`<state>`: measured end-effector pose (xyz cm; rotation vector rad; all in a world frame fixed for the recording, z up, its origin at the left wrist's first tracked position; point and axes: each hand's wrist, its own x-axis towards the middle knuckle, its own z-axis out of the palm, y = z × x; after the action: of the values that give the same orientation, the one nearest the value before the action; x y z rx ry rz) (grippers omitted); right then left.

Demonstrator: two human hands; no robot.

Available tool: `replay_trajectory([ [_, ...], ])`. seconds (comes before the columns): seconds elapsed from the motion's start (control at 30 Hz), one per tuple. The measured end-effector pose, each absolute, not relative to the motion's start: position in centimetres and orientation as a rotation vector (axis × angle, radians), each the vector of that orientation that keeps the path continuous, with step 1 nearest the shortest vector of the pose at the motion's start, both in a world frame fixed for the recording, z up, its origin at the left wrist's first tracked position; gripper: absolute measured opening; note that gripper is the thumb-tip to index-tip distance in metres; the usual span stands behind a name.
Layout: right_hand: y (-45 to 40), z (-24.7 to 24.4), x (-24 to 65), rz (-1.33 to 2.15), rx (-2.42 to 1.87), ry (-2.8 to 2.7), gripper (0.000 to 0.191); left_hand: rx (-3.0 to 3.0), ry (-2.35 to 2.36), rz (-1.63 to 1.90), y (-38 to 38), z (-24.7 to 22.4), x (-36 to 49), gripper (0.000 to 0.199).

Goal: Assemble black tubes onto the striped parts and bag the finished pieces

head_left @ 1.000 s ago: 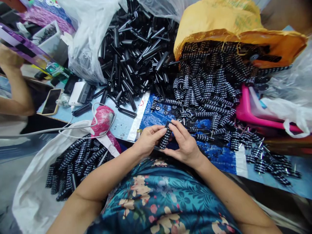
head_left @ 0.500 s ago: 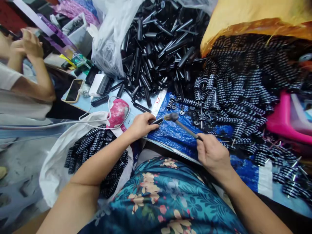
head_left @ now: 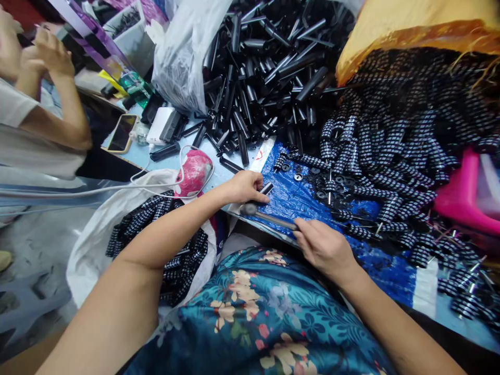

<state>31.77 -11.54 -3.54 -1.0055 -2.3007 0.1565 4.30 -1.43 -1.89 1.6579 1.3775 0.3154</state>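
My left hand (head_left: 247, 187) is closed round a short black tube (head_left: 266, 188), whose shiny end points up and to the right over the blue plastic sheet (head_left: 289, 200). In my right hand (head_left: 324, 242) is the handle of a hammer (head_left: 273, 221). The hammer's head lies just below my left hand, near the table's front edge, beside the lower end of the tube. My left fingers hide part of the tube. Small black washers (head_left: 298, 177) are scattered on the sheet beyond my hands.
Loose black tubes (head_left: 242, 117) are heaped at the back. Dotted black rollers (head_left: 375, 151) fill the right side, by a pink bin (head_left: 464, 192). A white sack (head_left: 84, 260) of rollers stands left. A cable crosses near a pink bundle (head_left: 197, 172). Another person's hands (head_left: 52, 54) show far left.
The hammer has swung left and down, from the tube's right end to below my left hand. My right hand has shifted left with it. The tube now tilts more steeply.
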Motion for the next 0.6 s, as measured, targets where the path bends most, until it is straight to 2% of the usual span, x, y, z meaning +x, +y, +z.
replay_trajectory([
  [0.1, -11.9, -4.1, 31.6, 0.195, -1.040, -2.444, 0.028, 1.674, 1.385, 0.287, -1.3, -1.9, 4.2, 0.032],
  [0.2, -11.6, -4.1, 31.7, 0.199, -1.067, -2.294, 0.030, 1.720, 1.381, 0.287, -1.4, -2.1, 4.4, 0.030],
  [0.3, -10.8, -3.8, 31.7, 0.038, -1.199, -2.168, 0.029, 1.746, 1.400, 0.283, -1.5, -2.2, 5.1, 0.028],
  [0.43, -10.2, -3.8, 32.3, -0.094, -1.403, -2.271, 0.027, 1.809, 1.448, 0.245, -2.6, -0.3, 4.4, 0.020],
  [0.53, -10.6, -4.3, 33.3, -0.092, -1.364, -2.218, 0.029, 1.833, 1.213, 0.064, -4.5, 3.0, 0.7, 0.013],
  [0.6, -11.0, -4.6, 33.6, -0.080, -1.324, -2.199, 0.029, 1.723, 0.976, -0.210, -5.5, 5.1, -2.2, 0.015],
])
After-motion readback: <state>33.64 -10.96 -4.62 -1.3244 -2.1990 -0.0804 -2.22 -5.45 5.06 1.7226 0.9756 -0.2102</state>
